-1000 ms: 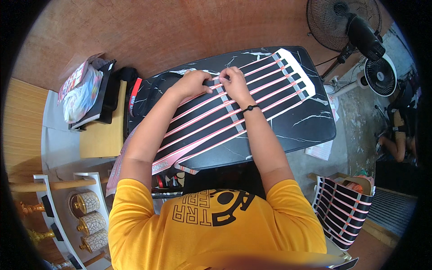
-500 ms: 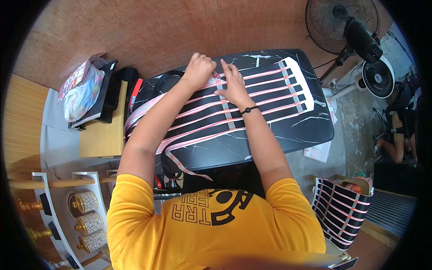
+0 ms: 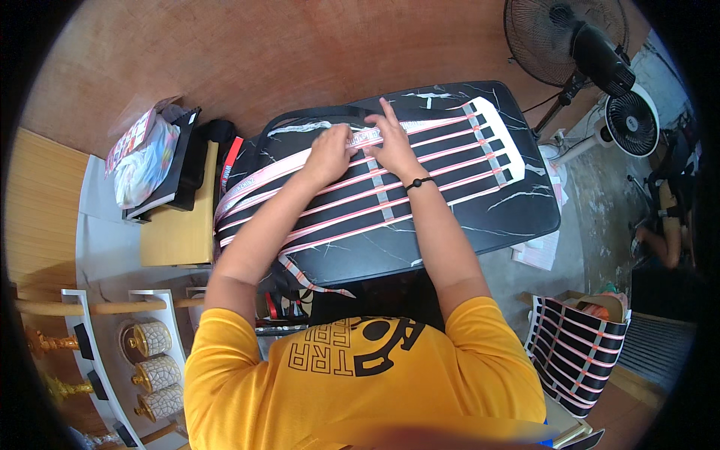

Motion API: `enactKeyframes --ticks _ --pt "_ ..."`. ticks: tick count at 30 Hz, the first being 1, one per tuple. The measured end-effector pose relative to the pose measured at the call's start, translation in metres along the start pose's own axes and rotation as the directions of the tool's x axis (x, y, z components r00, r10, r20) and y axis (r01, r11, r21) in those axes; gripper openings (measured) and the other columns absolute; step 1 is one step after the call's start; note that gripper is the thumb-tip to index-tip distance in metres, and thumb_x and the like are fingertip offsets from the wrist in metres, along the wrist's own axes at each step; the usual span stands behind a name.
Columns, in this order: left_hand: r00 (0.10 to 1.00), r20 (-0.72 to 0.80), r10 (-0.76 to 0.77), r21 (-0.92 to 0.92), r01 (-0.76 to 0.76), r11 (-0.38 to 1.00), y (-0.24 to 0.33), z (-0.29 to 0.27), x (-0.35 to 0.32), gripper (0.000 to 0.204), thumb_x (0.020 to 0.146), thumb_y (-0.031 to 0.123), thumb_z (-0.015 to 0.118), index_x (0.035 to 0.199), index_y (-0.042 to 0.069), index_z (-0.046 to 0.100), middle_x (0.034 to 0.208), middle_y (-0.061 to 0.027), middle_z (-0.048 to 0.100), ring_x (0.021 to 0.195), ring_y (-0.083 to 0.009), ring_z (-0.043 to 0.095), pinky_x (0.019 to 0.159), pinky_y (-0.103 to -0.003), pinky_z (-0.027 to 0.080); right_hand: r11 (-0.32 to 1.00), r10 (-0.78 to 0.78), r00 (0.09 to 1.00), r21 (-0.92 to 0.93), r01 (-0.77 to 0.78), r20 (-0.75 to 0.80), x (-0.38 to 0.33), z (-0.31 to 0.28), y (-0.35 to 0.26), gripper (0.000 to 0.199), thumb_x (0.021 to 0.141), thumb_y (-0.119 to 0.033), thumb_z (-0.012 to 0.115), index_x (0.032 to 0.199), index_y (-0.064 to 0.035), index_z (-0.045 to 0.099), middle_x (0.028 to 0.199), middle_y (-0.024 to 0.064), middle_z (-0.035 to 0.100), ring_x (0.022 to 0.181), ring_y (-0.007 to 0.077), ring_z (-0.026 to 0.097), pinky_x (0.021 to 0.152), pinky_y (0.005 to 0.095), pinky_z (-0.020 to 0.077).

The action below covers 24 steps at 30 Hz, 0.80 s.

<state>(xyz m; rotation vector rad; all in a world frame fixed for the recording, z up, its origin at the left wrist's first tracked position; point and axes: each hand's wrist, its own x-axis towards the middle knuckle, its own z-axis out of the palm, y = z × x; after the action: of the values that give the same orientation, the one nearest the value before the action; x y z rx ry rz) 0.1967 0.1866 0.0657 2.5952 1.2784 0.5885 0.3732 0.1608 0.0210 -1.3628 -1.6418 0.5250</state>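
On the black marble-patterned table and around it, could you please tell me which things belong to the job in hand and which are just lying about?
In the job:
- left hand and right hand, both pressed on the pink-and-white ribbon strips
- grey cross tapes
- black marble-patterned table

Lying about:
- black standing fan
- small white fan
- striped black bag
- bagged magazines
- white patterned jars

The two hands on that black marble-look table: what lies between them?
In the head view, only a short stretch of pink-and-white strip separates the left hand from the right hand.
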Motion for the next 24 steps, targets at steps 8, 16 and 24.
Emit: enactKeyframes --ticks 8,16,24 --pt "0.966 -0.139 -0.219 -0.054 0.213 0.976 0.009 0.041 -0.024 0.02 0.089 0.021 0.066 0.102 0.009 0.058 0.099 -0.0102 0.061 0.098 -0.0288 0.057 0.083 -0.047 0.039 0.998 0.015 0.991 -0.053 -0.022 -0.133 0.003 0.017 0.009 0.015 0.076 -0.016 0.079 0.089 -0.0095 0.075 0.133 0.0125 0.057 0.113 0.0341 0.058 0.1 0.0454 0.0449" --pt "0.947 -0.17 -0.272 -0.098 0.258 0.961 0.006 0.051 -0.023 0.014 0.092 0.021 0.061 0.097 0.008 0.058 0.099 -0.0116 0.058 0.102 -0.0335 0.054 0.088 -0.049 0.037 0.947 0.039 0.991 0.322 0.006 -0.131 0.004 0.009 0.019 0.011 0.078 -0.006 0.077 0.088 -0.0047 0.074 0.133 0.013 0.053 0.111 0.0241 0.06 0.088 0.0328 0.0525" --pt "0.95 -0.181 -0.254 0.01 0.26 0.966 0.01 0.056 -0.023 0.013 0.092 0.017 0.057 0.096 0.005 0.057 0.101 -0.0143 0.057 0.103 -0.0343 0.054 0.089 -0.05 0.037 0.906 0.044 0.996 0.423 -0.007 -0.08 -0.002 0.004 0.016 0.008 0.082 0.0 0.072 0.086 -0.0029 0.066 0.13 0.0108 0.049 0.108 0.0221 0.059 0.09 0.0329 0.0514"
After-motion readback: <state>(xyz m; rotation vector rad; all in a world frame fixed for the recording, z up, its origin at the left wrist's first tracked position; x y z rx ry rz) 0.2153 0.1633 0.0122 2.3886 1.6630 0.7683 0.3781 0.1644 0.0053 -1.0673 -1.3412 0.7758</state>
